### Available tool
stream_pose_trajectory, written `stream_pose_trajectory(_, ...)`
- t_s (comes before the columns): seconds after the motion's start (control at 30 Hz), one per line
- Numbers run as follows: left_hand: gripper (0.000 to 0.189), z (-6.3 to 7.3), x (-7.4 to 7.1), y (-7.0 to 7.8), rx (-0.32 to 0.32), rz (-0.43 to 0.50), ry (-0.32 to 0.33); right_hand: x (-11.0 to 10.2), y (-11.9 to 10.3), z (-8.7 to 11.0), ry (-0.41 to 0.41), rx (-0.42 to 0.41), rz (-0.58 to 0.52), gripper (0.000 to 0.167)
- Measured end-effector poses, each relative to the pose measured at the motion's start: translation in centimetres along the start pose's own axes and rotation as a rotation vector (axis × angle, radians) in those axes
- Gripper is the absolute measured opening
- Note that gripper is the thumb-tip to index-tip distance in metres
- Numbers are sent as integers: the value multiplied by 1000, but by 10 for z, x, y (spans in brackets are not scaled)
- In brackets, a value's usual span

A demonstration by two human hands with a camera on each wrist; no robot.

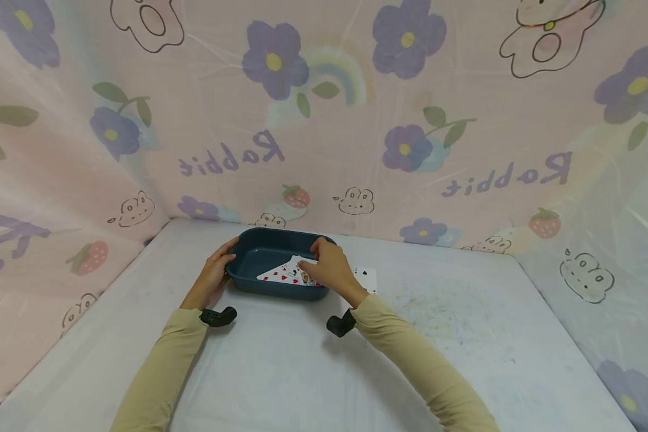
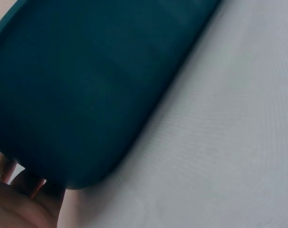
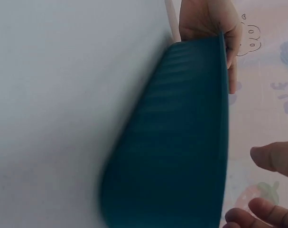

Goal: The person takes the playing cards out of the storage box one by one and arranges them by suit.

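A dark teal oblong basin stands at the back of the table. My left hand grips its left end, thumb at the rim; in the left wrist view, the fingers lie against the outer wall. Several playing cards lie overlapped in the basin, some red-suited and one a face card. My right hand is over the basin's right part, next to the cards. In the right wrist view its thumb and fingers stand apart above the rim, with no card visible between them. The palm partly hides the cards.
Beside the basin's right end, a black-suited card lies on the white table, partly hidden by the right hand. A patterned pink curtain hangs right behind the basin and along both sides.
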State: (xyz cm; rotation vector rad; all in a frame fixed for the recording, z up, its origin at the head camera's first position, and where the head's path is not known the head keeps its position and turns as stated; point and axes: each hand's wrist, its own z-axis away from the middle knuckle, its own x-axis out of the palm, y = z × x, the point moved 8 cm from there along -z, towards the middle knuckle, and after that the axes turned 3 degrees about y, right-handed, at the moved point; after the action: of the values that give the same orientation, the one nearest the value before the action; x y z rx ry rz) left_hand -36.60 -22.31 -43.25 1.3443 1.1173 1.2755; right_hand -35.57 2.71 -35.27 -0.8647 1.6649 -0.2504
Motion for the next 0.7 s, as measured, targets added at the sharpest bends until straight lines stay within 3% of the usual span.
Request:
stream_pose_trajectory(0.23,51,1,0,0,-4,-21,-1,10,2,-6,-27,4,59,40)
stream_pose_trajectory(0.5,51,2,0,0,1,-11,0,23,0,-8,-90,55,242,47)
stream_pose_trajectory(0.7,51,0,0,0,7,-9,1,32,4,-11,-118,93,270,48)
